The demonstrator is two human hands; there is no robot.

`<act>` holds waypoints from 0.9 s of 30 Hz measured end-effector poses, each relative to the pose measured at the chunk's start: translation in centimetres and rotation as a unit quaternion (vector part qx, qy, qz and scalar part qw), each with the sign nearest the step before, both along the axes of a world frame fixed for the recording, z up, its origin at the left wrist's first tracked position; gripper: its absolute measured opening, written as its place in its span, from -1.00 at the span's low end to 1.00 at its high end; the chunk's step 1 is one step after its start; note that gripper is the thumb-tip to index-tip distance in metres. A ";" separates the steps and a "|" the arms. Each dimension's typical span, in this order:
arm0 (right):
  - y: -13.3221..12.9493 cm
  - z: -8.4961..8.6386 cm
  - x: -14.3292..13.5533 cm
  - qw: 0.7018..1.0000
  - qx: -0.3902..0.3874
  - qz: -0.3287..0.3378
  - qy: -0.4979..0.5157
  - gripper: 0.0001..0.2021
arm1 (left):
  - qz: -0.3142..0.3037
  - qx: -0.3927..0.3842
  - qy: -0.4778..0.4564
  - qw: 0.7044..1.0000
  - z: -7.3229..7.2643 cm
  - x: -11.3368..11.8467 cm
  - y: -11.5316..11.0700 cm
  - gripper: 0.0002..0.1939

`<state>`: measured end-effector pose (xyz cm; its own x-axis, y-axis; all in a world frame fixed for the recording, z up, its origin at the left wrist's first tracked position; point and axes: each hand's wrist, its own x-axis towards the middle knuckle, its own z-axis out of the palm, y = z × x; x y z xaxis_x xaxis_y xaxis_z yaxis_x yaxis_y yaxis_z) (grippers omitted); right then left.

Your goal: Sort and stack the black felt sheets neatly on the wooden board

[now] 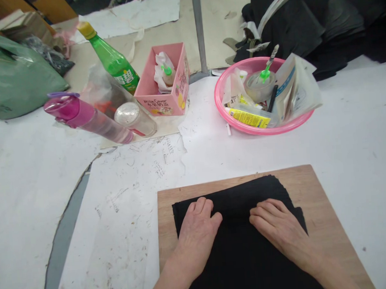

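Note:
A black cloth [243, 255] lies over a wooden board [319, 197], its top edge slanting up to the right and its right edge ragged. My left hand [200, 225] rests on the upper left of the cloth, fingers curled and pressed together on the fabric. On the upper right, my right hand [280, 226] has its fingers bent and closed against the cloth. A soft fold runs across the fabric between the two hands. The fingertips are partly hidden against the black material.
Beyond the board stand a pink basin [266, 132] of small items, a pink box [160, 103], a glass jar [136, 120], a pink bottle [88, 118] and a green bottle [112, 57]. Dark fabric [329, 16] is heaped back right; a green bag [13, 78] sits left.

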<state>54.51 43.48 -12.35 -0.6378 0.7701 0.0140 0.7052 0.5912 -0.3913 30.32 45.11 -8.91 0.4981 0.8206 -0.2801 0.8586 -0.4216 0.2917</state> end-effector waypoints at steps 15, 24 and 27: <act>0.9 0.1 4.5 0.987 -0.071 -0.129 -0.063 -0.82 | 0.161 -0.019 0.003 0.987 -1.2 -4.4 -2.1 -0.77; -0.5 -0.9 5.8 0.927 -0.192 -0.321 0.038 -0.56 | 0.297 -0.104 -0.089 0.945 -2.0 -5.7 -5.1 -0.81; -1.0 -1.3 6.2 0.902 -0.191 -0.381 0.067 -0.51 | 0.346 -0.130 -0.105 0.923 -1.9 -5.8 -5.5 -0.81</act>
<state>60.76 42.45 -13.69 0.0661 0.9495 -0.3068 0.7817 -0.2404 -0.5755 24.55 39.56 -10.84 -0.0542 0.8813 -0.4694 0.8086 0.3146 0.4972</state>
